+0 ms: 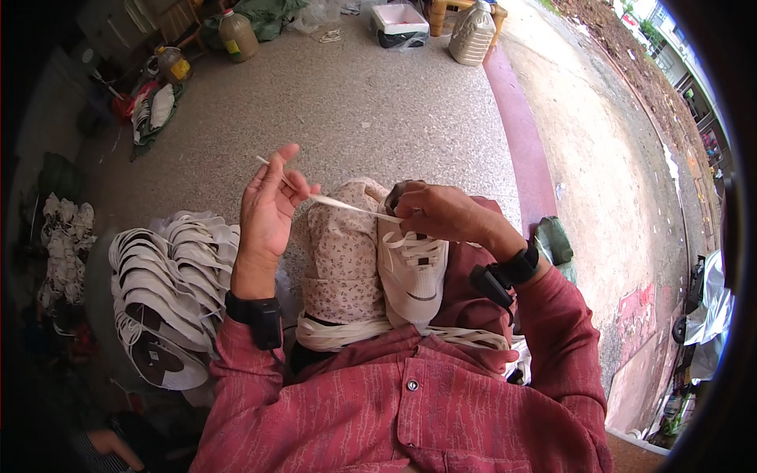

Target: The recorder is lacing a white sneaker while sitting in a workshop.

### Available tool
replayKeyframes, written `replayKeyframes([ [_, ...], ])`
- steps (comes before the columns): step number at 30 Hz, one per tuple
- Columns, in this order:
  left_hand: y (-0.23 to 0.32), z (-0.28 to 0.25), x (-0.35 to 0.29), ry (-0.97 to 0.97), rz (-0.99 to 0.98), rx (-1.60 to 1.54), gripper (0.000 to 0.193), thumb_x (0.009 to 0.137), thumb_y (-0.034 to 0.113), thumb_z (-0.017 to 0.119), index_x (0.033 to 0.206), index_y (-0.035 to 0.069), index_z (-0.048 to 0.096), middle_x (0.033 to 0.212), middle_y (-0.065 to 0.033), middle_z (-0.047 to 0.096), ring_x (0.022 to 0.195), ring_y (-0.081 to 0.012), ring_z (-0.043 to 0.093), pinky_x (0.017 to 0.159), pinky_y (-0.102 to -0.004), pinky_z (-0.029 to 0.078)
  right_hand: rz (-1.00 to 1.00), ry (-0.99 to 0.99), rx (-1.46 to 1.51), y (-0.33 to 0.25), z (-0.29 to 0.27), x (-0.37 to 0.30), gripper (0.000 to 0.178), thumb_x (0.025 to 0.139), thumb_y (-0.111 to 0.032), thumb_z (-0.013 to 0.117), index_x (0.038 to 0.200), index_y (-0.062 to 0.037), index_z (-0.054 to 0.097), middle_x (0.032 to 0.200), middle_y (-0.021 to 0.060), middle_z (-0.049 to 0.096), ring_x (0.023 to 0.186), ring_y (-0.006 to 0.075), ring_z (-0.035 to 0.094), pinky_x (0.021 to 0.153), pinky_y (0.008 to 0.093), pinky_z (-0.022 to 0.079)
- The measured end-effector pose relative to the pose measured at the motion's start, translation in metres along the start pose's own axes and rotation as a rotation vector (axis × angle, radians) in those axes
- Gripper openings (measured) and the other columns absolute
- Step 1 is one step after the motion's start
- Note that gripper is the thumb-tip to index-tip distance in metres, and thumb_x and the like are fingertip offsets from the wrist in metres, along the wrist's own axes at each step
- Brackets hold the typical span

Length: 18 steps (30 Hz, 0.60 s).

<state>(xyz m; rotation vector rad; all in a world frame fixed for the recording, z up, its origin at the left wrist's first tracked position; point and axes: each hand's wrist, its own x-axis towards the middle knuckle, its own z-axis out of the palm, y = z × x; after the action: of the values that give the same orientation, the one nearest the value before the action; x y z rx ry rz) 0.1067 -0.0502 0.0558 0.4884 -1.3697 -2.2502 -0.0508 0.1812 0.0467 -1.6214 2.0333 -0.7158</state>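
Observation:
On my lap lies a white sneaker upper (412, 285), toe toward me, with lace threaded across its front. A white shoelace (341, 203) runs taut from the upper's eyelets up to my left hand (266, 213), raised to the left with the lace's tip sticking out past the fingers. My right hand (445, 211) is closed at the top of the upper, pinching the lace near the eyelets; some of its fingertips are hidden. Across my lap by my waist lies a bundle of white shoelaces (335, 334).
A stack of white sneaker uppers (158, 296) stands by my left side, with another pile (65, 244) farther left. Floral cloth (341, 256) covers my left knee. Jugs (238, 36) and a white foam box (400, 22) sit at the far floor edge; a dark green bundle (553, 240) lies at right.

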Motion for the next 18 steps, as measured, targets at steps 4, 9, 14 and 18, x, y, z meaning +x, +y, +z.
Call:
replayKeyframes([
  [4, -0.002, -0.004, -0.003, -0.094, -0.033, 0.351, 0.031, 0.101, 0.028, 0.053, 0.120, 0.003, 0.058, 0.065, 0.0033, 0.050, 0.056, -0.0042, 0.045, 0.056, -0.0211, 0.044, 0.047, -0.013, 0.086, -0.004, -0.002, 0.002, 0.013, 0.087, -0.014, 0.065, 0.095, -0.0035, 0.063, 0.097, 0.0094, 0.059, 0.083, 0.0255, 0.062, 0.074, 0.0361, 0.049],
  [9, -0.032, 0.004, -0.001, -0.261, -0.016, 0.728, 0.018, 0.096, 0.021, 0.060, 0.095, 0.005, 0.067, 0.071, -0.0009, 0.058, 0.061, -0.0088, 0.051, 0.057, -0.0218, 0.040, -0.024, 0.010, 0.249, 0.013, 0.001, 0.002, 0.016, 0.085, -0.017, 0.070, 0.092, -0.0037, 0.066, 0.093, 0.0070, 0.060, 0.080, 0.0188, 0.064, 0.064, 0.0317, 0.053],
  [14, -0.048, 0.017, -0.008, -0.406, 0.508, 1.168, 0.015, 0.089, 0.019, 0.064, 0.086, 0.006, 0.070, 0.084, -0.0056, 0.060, 0.086, -0.0230, 0.056, 0.079, -0.0338, 0.042, -0.093, 0.025, 0.297, 0.013, 0.002, 0.004, 0.019, 0.079, -0.019, 0.077, 0.084, -0.0028, 0.068, 0.088, 0.0061, 0.062, 0.080, 0.0197, 0.063, 0.068, 0.0309, 0.050],
  [18, -0.049, 0.023, -0.014, -0.470, 0.595, 1.371, 0.013, 0.086, 0.019, 0.065, 0.084, 0.008, 0.071, 0.094, -0.0031, 0.057, 0.097, -0.0226, 0.051, 0.093, -0.0370, 0.034, -0.094, 0.017, 0.319, 0.014, 0.004, 0.002, 0.019, 0.077, -0.019, 0.078, 0.082, -0.0028, 0.069, 0.086, 0.0062, 0.064, 0.080, 0.0204, 0.063, 0.070, 0.0317, 0.049],
])
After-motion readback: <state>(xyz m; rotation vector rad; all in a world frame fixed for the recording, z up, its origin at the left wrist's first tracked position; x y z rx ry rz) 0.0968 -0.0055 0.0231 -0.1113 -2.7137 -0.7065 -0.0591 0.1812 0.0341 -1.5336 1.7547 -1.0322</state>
